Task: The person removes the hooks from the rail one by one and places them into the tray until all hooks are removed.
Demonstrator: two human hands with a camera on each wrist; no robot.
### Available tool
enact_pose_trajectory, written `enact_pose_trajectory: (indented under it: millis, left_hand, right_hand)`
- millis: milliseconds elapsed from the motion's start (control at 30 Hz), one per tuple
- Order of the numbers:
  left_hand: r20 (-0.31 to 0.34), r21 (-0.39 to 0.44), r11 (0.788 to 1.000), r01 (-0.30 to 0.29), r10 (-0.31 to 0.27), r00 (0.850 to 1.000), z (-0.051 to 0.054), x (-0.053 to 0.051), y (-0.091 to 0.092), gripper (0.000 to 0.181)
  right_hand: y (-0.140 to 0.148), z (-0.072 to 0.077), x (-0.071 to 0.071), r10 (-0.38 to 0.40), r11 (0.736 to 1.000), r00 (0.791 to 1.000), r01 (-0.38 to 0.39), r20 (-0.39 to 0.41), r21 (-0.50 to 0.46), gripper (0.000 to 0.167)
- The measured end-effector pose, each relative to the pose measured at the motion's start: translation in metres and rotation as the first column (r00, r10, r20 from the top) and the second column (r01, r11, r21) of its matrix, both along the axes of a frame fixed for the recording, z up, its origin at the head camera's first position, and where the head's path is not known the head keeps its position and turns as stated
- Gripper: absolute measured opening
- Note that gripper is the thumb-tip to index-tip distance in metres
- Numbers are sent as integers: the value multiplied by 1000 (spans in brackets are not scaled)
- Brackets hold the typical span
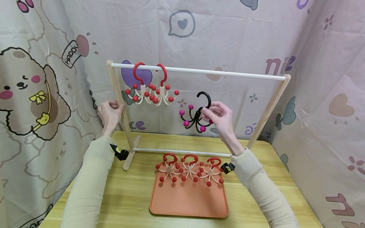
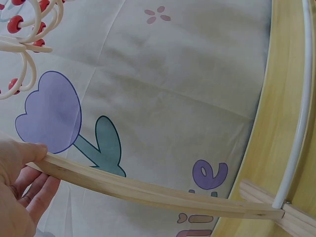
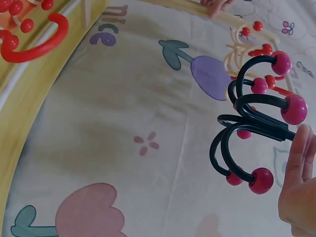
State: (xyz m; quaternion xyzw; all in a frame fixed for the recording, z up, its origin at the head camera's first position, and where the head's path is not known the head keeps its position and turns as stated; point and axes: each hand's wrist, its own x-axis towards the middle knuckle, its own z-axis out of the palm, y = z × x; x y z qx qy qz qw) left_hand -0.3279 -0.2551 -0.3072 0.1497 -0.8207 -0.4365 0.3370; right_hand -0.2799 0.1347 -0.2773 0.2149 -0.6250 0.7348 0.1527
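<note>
Left sleeve (image 1: 88, 186) and right sleeve (image 1: 265, 186), both pale, rise from the bottom edge of the head view, each with a small black device (image 1: 121, 154) at the wrist. Left hand (image 1: 109, 114), left of centre, grips the left upright (image 1: 115, 83) of a wooden rack (image 1: 273, 102); I note in the left wrist view the thumb on one side of the wood, fingers on the other. Right hand (image 1: 223, 118), right of centre, pinches the black hanger (image 1: 197, 115) near the base of its hook. Position of black hanger: mid-frame, hook uppermost, below the white top rod (image 1: 242, 74) and apart from it; curved arms end in pink beads. Two red-hooked hangers (image 1: 143, 89) hang side by side from that rod at upper left. Orange tray (image 1: 188, 202) sits at lower centre on the table (image 1: 125, 190). Three more hangers (image 1: 189, 169), red-hooked with cream arms, lie in a row along its far edge. White lower rod (image 1: 182, 152) crosses the frame just above them. Patterned curtain (image 1: 225, 38) fills the background.
</note>
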Motion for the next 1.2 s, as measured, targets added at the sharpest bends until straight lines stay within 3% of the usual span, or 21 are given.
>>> enact_pose_trajectory:
  millis: [533, 867, 1200]
  left_hand:
    - [10, -2, 1000, -4, 4, 1000, 1, 2, 1, 31]
    - [14, -10, 1000, -9, 9, 1000, 0, 2, 1, 32]
    - [16, 10, 1000, -17, 17, 1000, 1, 0, 2, 31]
  right_hand:
    - [-7, -38, 19, 120, 990, 992, -123, 47, 70, 15]
    - [-16, -73, 32, 256, 951, 963, -267, 85, 154, 14]
    - [-25, -96, 42, 360, 905, 926, -376, 113, 198, 14]
